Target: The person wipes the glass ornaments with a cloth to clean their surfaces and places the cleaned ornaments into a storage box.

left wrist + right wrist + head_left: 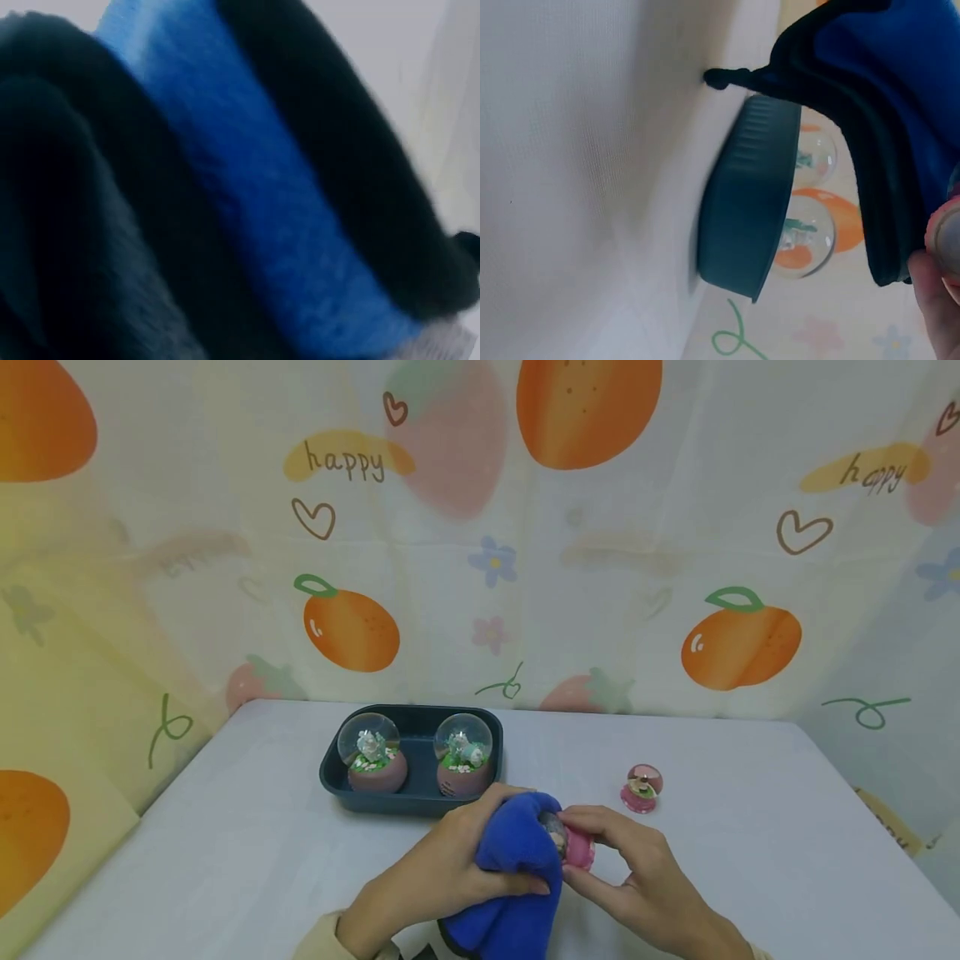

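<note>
My left hand (442,870) grips a blue cloth (517,843) with a dark edge, which is wrapped over the ball of a small snow globe (579,850). That globe lies tilted on its side, its pink base pointing right. Thumb and fingers of my right hand (648,872) pinch the base. Most of the ball is hidden under the cloth. In the right wrist view the underside of the base (949,236) shows at the right edge. Folds of the cloth (255,172) fill most of the left wrist view.
Behind my hands a dark blue-green tray (422,805) bears two larger snow globes, one at the left (377,768) and one at the right (465,768). A small pink-based snow globe (641,789) stands on the white table (750,860) to the right. A fruit-printed curtain (600,610) hangs behind.
</note>
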Motion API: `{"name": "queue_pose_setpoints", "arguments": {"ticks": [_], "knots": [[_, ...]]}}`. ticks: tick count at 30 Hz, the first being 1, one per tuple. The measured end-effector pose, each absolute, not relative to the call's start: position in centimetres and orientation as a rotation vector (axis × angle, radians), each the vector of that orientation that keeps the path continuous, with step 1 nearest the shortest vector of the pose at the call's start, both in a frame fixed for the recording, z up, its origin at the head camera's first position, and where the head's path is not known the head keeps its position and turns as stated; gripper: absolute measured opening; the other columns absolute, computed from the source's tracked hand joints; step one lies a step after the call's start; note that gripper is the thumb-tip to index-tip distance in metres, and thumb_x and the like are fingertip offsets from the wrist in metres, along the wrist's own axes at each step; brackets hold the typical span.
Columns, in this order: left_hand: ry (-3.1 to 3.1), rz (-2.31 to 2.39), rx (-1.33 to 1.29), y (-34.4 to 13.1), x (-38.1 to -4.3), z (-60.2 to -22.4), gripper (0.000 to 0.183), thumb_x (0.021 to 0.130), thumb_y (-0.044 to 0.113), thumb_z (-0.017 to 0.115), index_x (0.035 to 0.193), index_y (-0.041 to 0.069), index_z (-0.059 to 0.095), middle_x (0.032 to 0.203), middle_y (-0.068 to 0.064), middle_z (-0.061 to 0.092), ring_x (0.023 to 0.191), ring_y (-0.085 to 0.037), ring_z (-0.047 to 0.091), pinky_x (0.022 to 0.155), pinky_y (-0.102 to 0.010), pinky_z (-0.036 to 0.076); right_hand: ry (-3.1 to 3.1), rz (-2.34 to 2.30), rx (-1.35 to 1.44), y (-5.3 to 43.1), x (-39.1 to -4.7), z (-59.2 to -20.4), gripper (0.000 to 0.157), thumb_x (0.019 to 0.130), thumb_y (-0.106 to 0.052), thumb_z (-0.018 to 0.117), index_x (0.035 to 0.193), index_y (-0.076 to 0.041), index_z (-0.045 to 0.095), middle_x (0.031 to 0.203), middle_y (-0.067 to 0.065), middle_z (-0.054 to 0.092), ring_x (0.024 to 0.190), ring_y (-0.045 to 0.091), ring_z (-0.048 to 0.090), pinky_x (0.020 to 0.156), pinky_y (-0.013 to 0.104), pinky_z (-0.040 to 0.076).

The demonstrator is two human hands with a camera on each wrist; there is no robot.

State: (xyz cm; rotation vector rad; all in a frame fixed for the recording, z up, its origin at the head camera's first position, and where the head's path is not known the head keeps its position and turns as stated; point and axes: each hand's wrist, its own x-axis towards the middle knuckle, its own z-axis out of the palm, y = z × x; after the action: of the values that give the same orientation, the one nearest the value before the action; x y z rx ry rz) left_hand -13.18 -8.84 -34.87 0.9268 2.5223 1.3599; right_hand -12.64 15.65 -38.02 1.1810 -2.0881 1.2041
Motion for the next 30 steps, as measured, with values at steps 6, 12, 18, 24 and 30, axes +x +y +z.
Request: {"name": "queue_pose_setpoints", "arguments": {"ticks": [6, 12, 18, 24, 30], "knots": [[2.699, 1.231, 0.944, -8.75, -13.09, -34.87, 0.058, 0.085, 0.053, 0.073, 0.125, 0.020, 0.048, 0.114, 0.004, 0.069, 0.100, -0.011, 0.067, 0.087, -0.032, 0.056, -2.177, 1.261, 1.135, 15.62, -12.50, -37.85, 0.052, 0.080, 0.005, 0.077, 0.127, -0.006, 0.059, 0.114, 0.006, 0.070, 0.101, 0.008, 0.067, 0.089, 0.016, 0.053], [2.798, 1.174, 0.976, -8.69, -13.11, -34.99, 0.049, 0.089, 0.050, 0.069, 0.120, 0.017, 0.049, 0.108, 0.001, 0.071, 0.094, -0.012, 0.070, 0.084, -0.033, 0.058, -2.197, 1.293, 1.111, 15.71, -12.56, -37.76, 0.054, 0.076, 0.002, 0.082, 0.125, -0.006, 0.059, 0.112, 0.006, 0.070, 0.095, 0.007, 0.067, 0.086, 0.017, 0.055], [2.893, 1.136, 0.989, -8.74, -13.17, -34.90, 0.040, 0.091, 0.038, 0.070, 0.118, 0.015, 0.051, 0.105, -0.003, 0.074, 0.091, -0.018, 0.073, 0.082, -0.037, 0.060, -2.204, 1.242, 1.050, 15.80, -12.71, -37.61, 0.059, 0.070, -0.002, 0.087, 0.123, -0.007, 0.061, 0.107, 0.004, 0.071, 0.092, 0.007, 0.067, 0.081, 0.017, 0.056], [2.792, 1.217, 0.931, -9.03, -13.33, -34.70, 0.039, 0.090, 0.030, 0.073, 0.121, 0.017, 0.052, 0.113, -0.004, 0.072, 0.100, -0.021, 0.071, 0.086, -0.045, 0.058, -2.154, 1.311, 1.049, 15.91, -12.84, -37.47, 0.055, 0.068, 0.002, 0.088, 0.115, -0.007, 0.061, 0.102, 0.004, 0.070, 0.088, 0.006, 0.066, 0.079, 0.016, 0.056], [2.543, 1.324, 0.871, -9.02, -13.39, -34.87, 0.053, 0.088, 0.052, 0.070, 0.129, 0.027, 0.046, 0.119, 0.006, 0.067, 0.104, -0.010, 0.066, 0.090, -0.035, 0.056, -2.069, 1.463, 1.201, 16.04, -12.95, -37.44, 0.052, 0.071, 0.011, 0.081, 0.117, -0.005, 0.063, 0.111, 0.010, 0.068, 0.103, 0.008, 0.065, 0.087, 0.020, 0.056]]}}
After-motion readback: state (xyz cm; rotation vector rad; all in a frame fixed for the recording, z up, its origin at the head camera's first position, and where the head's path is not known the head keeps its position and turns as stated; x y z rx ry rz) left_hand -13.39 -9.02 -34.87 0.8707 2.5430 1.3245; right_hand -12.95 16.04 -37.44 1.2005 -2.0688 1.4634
